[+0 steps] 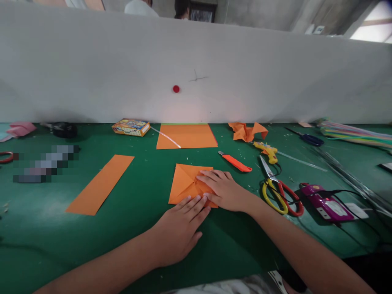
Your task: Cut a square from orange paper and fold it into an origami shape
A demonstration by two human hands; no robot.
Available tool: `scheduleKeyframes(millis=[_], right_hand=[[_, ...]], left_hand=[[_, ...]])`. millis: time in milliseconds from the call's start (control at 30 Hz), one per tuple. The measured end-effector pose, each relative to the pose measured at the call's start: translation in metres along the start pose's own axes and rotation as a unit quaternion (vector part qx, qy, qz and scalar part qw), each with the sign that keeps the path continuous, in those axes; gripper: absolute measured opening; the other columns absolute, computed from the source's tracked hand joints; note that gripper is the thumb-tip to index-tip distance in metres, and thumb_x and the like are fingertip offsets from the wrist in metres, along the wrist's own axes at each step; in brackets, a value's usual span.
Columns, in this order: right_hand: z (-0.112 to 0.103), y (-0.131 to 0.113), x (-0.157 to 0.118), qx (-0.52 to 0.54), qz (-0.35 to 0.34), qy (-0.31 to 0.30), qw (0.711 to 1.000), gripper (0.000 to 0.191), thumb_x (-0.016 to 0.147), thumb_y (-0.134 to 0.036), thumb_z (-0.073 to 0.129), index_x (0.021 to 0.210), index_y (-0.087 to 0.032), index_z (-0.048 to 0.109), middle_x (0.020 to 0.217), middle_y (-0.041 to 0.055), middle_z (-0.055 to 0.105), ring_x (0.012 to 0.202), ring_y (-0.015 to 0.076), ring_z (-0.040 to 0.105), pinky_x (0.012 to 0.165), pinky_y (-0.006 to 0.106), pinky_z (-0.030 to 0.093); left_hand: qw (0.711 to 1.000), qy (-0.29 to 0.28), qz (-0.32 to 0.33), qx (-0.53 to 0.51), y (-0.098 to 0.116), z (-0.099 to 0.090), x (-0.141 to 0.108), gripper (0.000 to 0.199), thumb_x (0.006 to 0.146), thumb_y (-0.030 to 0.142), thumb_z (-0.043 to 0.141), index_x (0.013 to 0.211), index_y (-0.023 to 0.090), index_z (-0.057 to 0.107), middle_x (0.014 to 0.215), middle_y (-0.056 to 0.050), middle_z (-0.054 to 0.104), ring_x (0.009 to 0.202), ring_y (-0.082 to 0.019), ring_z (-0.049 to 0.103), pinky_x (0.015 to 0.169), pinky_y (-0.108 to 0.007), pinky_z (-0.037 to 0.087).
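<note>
A square of folded orange paper (181,182) lies flat on the green table, with creases meeting near its centre. My left hand (180,228) rests at its lower edge, fingers stretched out and fingertips touching the paper. Across the right half of the square lies my right hand (228,190), its fingers extended and pressing on the folds. Neither hand grips anything. Part of the paper's right side is hidden under my right fingers. Just beyond the square is an orange box cutter (235,162). A stack of orange paper sheets (190,136) sits farther back.
An orange paper strip (102,185) and a small box (131,127) lie to the left. On the right are scissors (275,192), a yellow glue gun (267,152), crumpled orange paper (247,131) and a purple power strip (329,204) with cables. A white partition (122,69) rises behind.
</note>
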State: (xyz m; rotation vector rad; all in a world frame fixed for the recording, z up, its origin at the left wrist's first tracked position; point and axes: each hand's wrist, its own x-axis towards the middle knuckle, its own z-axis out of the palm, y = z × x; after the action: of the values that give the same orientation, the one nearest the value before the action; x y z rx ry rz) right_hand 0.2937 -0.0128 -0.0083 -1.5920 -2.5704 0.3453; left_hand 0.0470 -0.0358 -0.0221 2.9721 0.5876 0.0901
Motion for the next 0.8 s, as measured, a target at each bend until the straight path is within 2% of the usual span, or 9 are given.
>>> scheduleKeyframes(millis=[300,533,800], right_hand=[[-0.003,-0.004,0.001,0.010,0.017,0.001,1.000,0.056,0.102,-0.043,0.045,0.157,-0.030,0.040,0.167,0.0054,0.034,0.147,0.0321,0.032,0.116,0.055,0.029],[-0.002,-0.003,0.000,0.008,0.016,-0.006,1.000,0.058,0.104,-0.048,0.042,0.158,-0.030,0.036,0.168,0.0048,0.032,0.149,0.0323,0.030,0.118,0.057,0.027],[-0.001,-0.002,0.000,0.011,0.015,-0.012,1.000,0.059,0.103,-0.048,0.042,0.159,-0.030,0.035,0.169,0.0041,0.030,0.150,0.0322,0.028,0.119,0.057,0.026]], left_hand=[[1.000,-0.006,-0.021,0.000,0.003,0.002,-0.002,0.064,0.103,0.028,0.042,0.163,0.016,0.023,0.170,-0.011,0.021,0.155,-0.030,0.027,0.127,-0.050,0.022],[0.998,0.006,-0.060,0.011,-0.002,0.005,-0.014,0.069,0.107,0.048,0.038,0.165,0.017,0.019,0.168,-0.012,0.027,0.155,-0.030,0.028,0.126,-0.047,0.024],[0.999,0.014,-0.044,0.028,-0.009,0.004,-0.028,0.077,0.107,0.052,0.038,0.167,0.018,0.003,0.168,-0.013,0.027,0.154,-0.031,0.029,0.124,-0.045,0.030]])
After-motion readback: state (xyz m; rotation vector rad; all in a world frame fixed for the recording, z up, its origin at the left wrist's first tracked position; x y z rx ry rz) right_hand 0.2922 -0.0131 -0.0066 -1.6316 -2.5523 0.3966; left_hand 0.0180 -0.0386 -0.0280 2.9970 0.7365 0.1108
